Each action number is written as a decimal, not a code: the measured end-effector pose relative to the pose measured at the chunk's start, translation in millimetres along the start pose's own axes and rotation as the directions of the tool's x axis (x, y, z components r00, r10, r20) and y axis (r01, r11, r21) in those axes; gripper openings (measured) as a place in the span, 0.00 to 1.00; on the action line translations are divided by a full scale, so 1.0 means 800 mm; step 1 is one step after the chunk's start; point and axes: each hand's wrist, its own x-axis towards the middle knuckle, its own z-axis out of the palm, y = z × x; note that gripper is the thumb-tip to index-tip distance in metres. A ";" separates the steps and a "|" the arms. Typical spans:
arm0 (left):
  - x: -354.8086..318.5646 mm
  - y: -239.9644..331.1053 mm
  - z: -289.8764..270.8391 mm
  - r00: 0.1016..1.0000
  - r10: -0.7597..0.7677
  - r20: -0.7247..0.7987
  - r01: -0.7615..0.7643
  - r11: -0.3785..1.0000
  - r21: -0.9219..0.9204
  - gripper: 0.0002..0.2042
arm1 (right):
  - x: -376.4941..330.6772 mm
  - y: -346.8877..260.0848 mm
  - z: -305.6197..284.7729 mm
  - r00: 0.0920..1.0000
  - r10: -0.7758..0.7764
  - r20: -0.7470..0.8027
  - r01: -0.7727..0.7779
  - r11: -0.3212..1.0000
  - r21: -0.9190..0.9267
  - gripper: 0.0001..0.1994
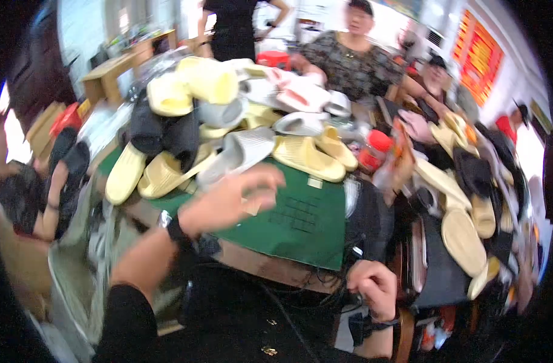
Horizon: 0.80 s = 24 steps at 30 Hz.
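My left hand [231,196] reaches over the green mat [307,242], slightly blurred, with thumb and fingers apart and nothing visible between them. Just beyond it lie a grey slipper [243,151] and a ridged yellow slipper [308,158], at the front of a heap of slippers. A small pale tag [314,183] sits by the yellow one. At the mat's near right corner, lower down, my right hand [373,285] is loosely closed, fingers curled in, with nothing seen in it. Its palm side is partly hidden. Both wrists carry dark bands.
Pale yellow slippers [207,78] top the heap, above black ones [146,124]. A red-lidded jar [378,142] stands at its right. More slippers [463,233] cover the right side. Across the table is a person in a patterned top [352,72]; another person's hand [57,175] holds dark slippers at left.
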 end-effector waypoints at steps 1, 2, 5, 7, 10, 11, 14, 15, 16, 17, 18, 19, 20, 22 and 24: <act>-0.013 0.007 0.034 0.988 -0.010 0.153 0.043 0.975 -0.217 0.16 | 0.013 -0.003 0.014 0.990 -0.016 0.137 0.021 0.999 -0.032 0.04; -0.027 0.010 0.072 0.972 0.024 0.236 0.045 0.958 -0.284 0.17 | 0.026 -0.007 0.028 0.961 -0.020 0.276 0.041 0.997 -0.071 0.04; -0.061 0.014 0.145 0.895 -0.027 0.445 0.282 0.807 -0.519 0.19 | 0.047 -0.012 0.066 0.864 -0.074 0.498 0.179 0.970 -0.165 0.05; -0.067 0.019 0.154 0.906 -0.042 0.420 0.299 0.766 -0.569 0.19 | 0.043 -0.018 0.071 0.871 -0.039 0.490 0.143 0.974 -0.177 0.05; -0.070 0.028 0.142 0.886 -0.164 0.434 0.401 0.742 -0.537 0.20 | 0.039 -0.008 0.064 0.889 0.007 0.458 0.066 0.987 -0.144 0.05; -0.073 0.032 0.142 0.906 -0.164 0.390 0.398 0.644 -0.654 0.18 | 0.041 -0.005 0.066 0.873 -0.007 0.487 0.090 0.985 -0.149 0.05; -0.079 0.019 0.145 0.908 -0.176 0.380 0.401 0.624 -0.671 0.16 | 0.043 0.010 0.076 0.855 0.036 0.517 0.066 0.982 -0.177 0.05; -0.079 0.018 0.145 0.909 -0.207 0.361 0.404 0.644 -0.650 0.13 | 0.044 0.013 0.079 0.857 -0.017 0.516 0.117 0.980 -0.162 0.05; -0.078 0.020 0.143 0.910 -0.197 0.365 0.400 0.649 -0.647 0.13 | 0.044 0.017 0.079 0.861 -0.020 0.509 0.123 0.978 -0.168 0.05; -0.078 0.022 0.140 0.909 -0.215 0.358 0.403 0.675 -0.618 0.11 | 0.044 0.020 0.077 0.857 -0.011 0.516 0.098 0.985 -0.143 0.05; -0.077 0.024 0.139 0.907 -0.231 0.351 0.406 0.700 -0.588 0.10 | 0.044 0.020 0.074 0.853 -0.001 0.521 0.073 0.990 -0.119 0.05; -0.076 0.024 0.139 0.909 -0.224 0.352 0.401 0.703 -0.587 0.10 | 0.044 0.017 0.072 0.855 -0.003 0.518 0.078 0.989 -0.123 0.05; -0.076 0.024 0.142 0.920 -0.202 0.336 0.370 0.731 -0.573 0.09 | 0.042 0.013 0.068 0.848 0.022 0.529 0.051 0.991 -0.122 0.05; -0.073 0.024 0.143 0.932 -0.171 0.319 0.331 0.758 -0.562 0.08 | 0.037 -0.005 0.053 0.841 0.050 0.538 0.024 0.991 -0.129 0.05; -0.076 0.019 0.136 0.953 -0.066 0.297 0.239 0.765 -0.598 0.07 | 0.034 -0.048 0.019 0.927 0.036 0.374 0.121 0.914 -0.387 0.04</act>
